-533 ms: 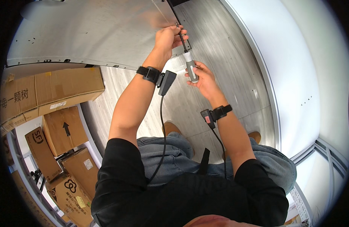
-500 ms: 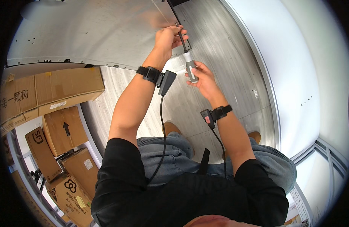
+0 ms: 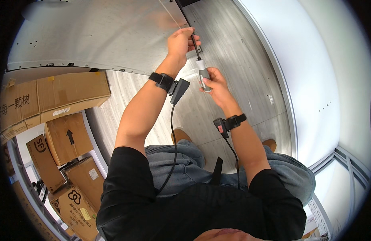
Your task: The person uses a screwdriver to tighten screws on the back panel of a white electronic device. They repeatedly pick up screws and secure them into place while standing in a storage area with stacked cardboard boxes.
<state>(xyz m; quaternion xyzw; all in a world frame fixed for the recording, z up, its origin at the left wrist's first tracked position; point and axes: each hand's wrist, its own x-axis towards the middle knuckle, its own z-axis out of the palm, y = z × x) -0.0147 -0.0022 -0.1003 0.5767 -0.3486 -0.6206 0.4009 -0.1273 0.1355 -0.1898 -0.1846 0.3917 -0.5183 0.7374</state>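
Observation:
My right hand [image 3: 218, 87] is closed around the grey and white handle of a screwdriver [image 3: 200, 66]. Its long dark shaft points away from me, toward the right edge of a big grey metal panel [image 3: 97, 36]. At that edge my left hand [image 3: 179, 43] has its thumb and forefinger pinched near the far end of the shaft, while its other fingers curl behind it. The fingers hide the screwdriver's tip, so whether a screw is there I cannot tell. Both wrists carry black straps with small dark devices and cables.
Several cardboard boxes are at the left, a long one [image 3: 69, 94] beside the panel and others [image 3: 69, 136] on a shelf below it. A white wall panel [image 3: 302, 72] rises on the right. Grey wood-look floor [image 3: 241, 64] lies between, with my shoes on it.
The screwdriver and my right hand have shifted slightly toward me. My left hand has moved a little to the right, its fingers still at the shaft's far end.

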